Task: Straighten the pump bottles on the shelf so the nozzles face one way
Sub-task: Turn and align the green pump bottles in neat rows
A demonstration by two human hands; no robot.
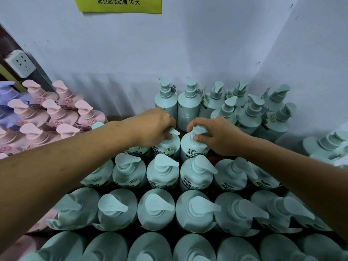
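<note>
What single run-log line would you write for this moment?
left hand: grips pump of mint-green pump bottle | right hand: grips pump of neighbouring bottle | nearer rows: nozzles point right | back cluster: nozzles mixed

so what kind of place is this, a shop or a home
Probably a shop or stockroom: dozens of identical green pump bottles stand in rows, a batch of pink pump bottles beside them, and a yellow notice on the wall announces a ten-day promotion.

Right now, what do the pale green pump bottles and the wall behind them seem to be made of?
Pump bottles: probably matte plastic, judging by smooth moulded pump heads and a soft, even sheen. Wall: looks like painted plaster, flat and pale with small dark scuffs, though that is uncertain.
</note>
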